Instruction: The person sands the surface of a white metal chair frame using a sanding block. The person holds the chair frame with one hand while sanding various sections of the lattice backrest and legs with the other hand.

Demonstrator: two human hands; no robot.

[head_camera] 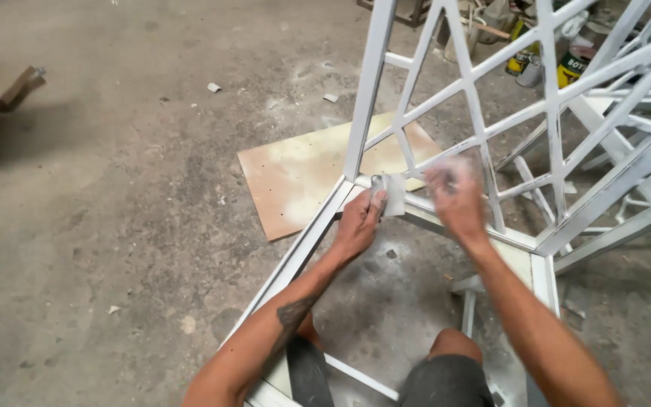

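A white-painted metal frame with lattice bars stands on a concrete floor in front of me. My left hand pinches a small grey-white folded piece of sandpaper against the frame's lower rail near a corner upright. My right hand is blurred with motion and dusted white, just right of the sandpaper, over the same rail; whether it holds anything I cannot tell. My knees show at the bottom, inside the frame's base.
A tan board lies flat on the floor behind the frame. Paint cans and clutter stand at the back right. A wooden piece lies at the far left. Small scraps dot the concrete floor.
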